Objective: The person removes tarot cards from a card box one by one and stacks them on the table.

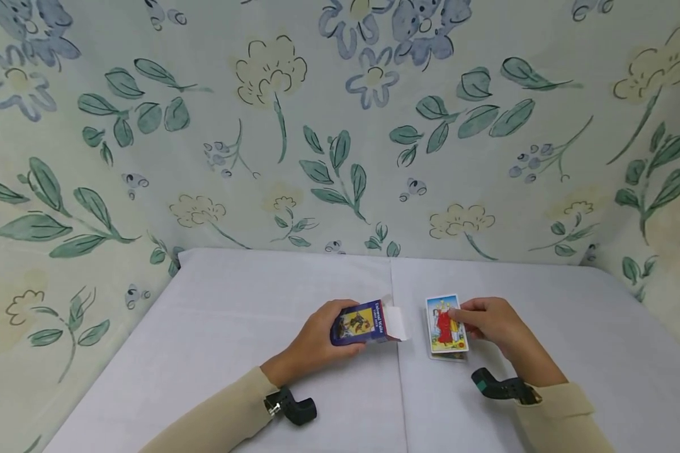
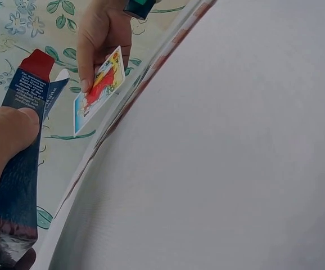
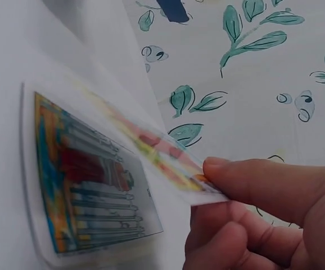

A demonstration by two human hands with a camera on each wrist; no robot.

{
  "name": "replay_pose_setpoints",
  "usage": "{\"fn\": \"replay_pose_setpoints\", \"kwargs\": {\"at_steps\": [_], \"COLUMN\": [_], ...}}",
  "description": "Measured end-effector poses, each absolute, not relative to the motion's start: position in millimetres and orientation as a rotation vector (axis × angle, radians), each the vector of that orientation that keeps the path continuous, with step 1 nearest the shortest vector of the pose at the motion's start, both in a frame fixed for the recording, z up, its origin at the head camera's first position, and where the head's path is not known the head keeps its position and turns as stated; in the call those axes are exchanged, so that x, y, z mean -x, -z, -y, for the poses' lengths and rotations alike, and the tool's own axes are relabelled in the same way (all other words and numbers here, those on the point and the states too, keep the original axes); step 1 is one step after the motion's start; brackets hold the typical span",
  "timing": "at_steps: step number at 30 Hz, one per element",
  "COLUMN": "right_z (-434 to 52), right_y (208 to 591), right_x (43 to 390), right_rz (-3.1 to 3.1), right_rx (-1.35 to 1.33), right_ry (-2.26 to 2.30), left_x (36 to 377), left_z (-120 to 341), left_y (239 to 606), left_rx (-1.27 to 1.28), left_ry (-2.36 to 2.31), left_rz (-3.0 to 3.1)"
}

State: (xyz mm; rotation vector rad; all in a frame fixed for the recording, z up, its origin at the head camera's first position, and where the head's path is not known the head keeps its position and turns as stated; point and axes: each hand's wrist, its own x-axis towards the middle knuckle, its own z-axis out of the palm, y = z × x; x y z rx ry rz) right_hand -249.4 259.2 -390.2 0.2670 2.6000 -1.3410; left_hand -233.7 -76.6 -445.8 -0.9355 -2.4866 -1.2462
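My left hand [image 1: 311, 336] grips a dark blue tarot card box [image 1: 345, 336], its printed front facing up and its open end turned to the right. A white flap [image 1: 395, 324] sticks out from that end; the left wrist view shows the thumb on the box's side [image 2: 27, 90]. To the right, my right hand [image 1: 495, 318] pinches a tarot card [image 1: 444, 330] with a red-robed figure between thumb and fingers. Below it, another card [image 3: 95, 180] lies face up on the table, mostly covered in the head view. The held card is tilted and blurred in the right wrist view.
A white cloth [image 1: 215, 352] covers the table, with a crease line running front to back near the middle. Behind and at the sides hangs a floral curtain [image 1: 340, 126]. Each wrist wears a black camera mount [image 1: 297, 408].
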Motion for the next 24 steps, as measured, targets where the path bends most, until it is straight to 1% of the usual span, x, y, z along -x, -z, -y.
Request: {"fn": "replay_pose_setpoints", "kwargs": {"at_steps": [13,24], "right_z": [-261.0,-256.5], "right_y": [401.5,403.8], "right_x": [250.7,251.2], "right_rz": [-2.575,-2.622], "right_rx": [-0.340,-0.321], "right_ry": [1.315,1.263], "left_x": [233.0,234.4], "left_z": [75.3,76.6], "left_y": [446.6,447.5], "left_rx": [0.944,0.948], "left_ry": [1.263,1.263], "left_rz": [2.506,2.499]}}
